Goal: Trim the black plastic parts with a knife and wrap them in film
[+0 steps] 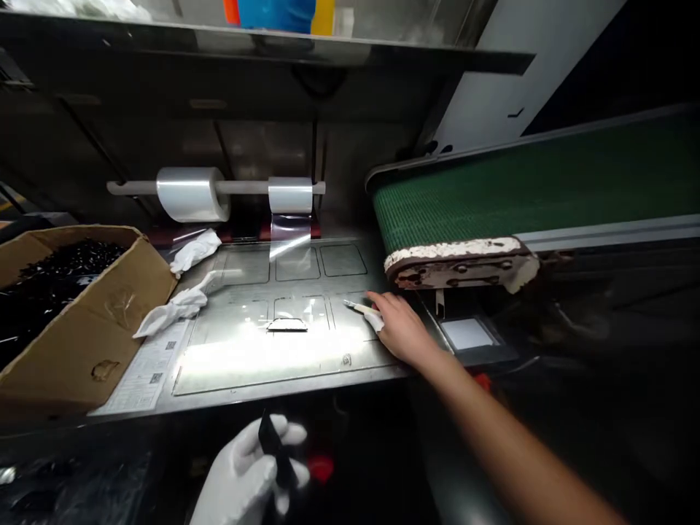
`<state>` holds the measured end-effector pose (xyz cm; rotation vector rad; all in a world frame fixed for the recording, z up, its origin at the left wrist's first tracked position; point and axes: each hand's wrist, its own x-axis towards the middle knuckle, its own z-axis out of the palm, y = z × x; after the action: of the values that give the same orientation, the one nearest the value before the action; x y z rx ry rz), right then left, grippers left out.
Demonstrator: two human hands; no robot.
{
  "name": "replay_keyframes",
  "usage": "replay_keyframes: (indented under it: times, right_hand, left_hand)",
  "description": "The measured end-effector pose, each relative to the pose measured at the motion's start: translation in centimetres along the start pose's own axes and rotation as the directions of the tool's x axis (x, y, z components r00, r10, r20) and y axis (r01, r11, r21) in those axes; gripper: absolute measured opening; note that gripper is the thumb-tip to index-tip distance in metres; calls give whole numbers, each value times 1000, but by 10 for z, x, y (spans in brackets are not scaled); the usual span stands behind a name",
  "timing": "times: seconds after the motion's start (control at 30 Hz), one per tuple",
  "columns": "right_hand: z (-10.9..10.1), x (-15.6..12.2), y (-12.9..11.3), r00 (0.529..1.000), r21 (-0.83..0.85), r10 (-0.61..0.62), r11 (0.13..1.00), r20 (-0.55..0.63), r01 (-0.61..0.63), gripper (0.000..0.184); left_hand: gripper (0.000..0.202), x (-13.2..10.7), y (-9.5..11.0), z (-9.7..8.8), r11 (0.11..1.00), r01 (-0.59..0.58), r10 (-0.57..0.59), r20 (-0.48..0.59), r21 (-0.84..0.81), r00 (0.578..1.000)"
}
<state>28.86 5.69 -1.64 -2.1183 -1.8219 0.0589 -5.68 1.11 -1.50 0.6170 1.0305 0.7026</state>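
Observation:
My left hand [238, 470], in a white glove, is below the bench's front edge. Its fingers and thumb are closed on a thin, flat black part [277, 450], tilted on end. My bare right hand [402, 327] is over the right side of the bench, its fingers around a craft knife [361, 308] with a pale handle wrapped in something white. The blade points left above a clear, shiny sheet [240, 357] with dark rectangular outlines. On that sheet, left of the knife, lies a small white strip with dark edges [287, 325].
A cardboard box [123, 306] of black parts stands at the left, beside crumpled white cloths [175, 310] and a printed paper [139, 379]. Film rolls [191, 195] hang on a rod behind; film trails onto the sheet. A green conveyor [437, 211] juts in from the right; a shelf [273, 45] crosses above.

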Motion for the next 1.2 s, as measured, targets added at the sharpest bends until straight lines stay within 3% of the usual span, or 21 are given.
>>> replay_keyframes:
  times: [0.13,0.23,0.33,0.4,0.47,0.53,0.6,0.73,0.83,0.9,0.97,1.1,1.2]
  right_hand:
    - [-8,-7,-6,992,80,-61,995,115,52,41]
    - [-21,-36,-29,969,323,-225,929,102,182,42]
    - [-30,-65,-62,853,590,-485,752,192,295,46]
    - [-29,-77,-86,774,691,-604,643,193,330,43]
    - [-23,-81,-107,767,758,-618,581,173,298,35]
    - [-17,-82,-121,794,806,-581,549,178,222,28]
    - [-15,-82,-129,793,830,-581,525,185,191,31]
    - [-18,-83,-134,731,811,-618,563,289,155,30]
    - [-19,-84,-136,677,797,-632,594,378,109,32]
    - [-21,-83,-137,681,782,-620,613,390,109,35]
    - [-24,-81,-139,659,738,-596,669,458,92,31]
    - [-35,-73,-144,526,600,-514,800,678,9,31]
    - [-38,-70,-149,486,538,-461,843,743,-22,29]
  left_hand:
    - [44,-3,-3,2,992,-111,118,135,-61,984]
    - [37,-2,-5,-2,958,-199,243,217,-208,945]
    - [35,-2,-7,-5,928,-233,311,260,-289,914]
    - [35,-5,-8,-4,924,-229,319,288,-307,903]
    - [36,-9,-9,-3,927,-222,315,306,-303,898]
    - [37,-13,-10,-2,933,-209,299,310,-293,903]
    - [38,-16,-10,-1,935,-189,283,312,-300,907]
    - [38,-21,-7,0,944,-140,240,332,-299,912]
    - [37,-23,-5,0,956,-136,211,289,-260,934]
    - [39,-22,-5,-2,963,-133,198,287,-233,937]
    - [41,-20,-6,-5,966,-132,205,350,-222,914]
    - [41,-15,-10,-10,961,-159,246,437,-226,865]
    - [39,-17,-8,-8,963,-169,243,405,-210,881]
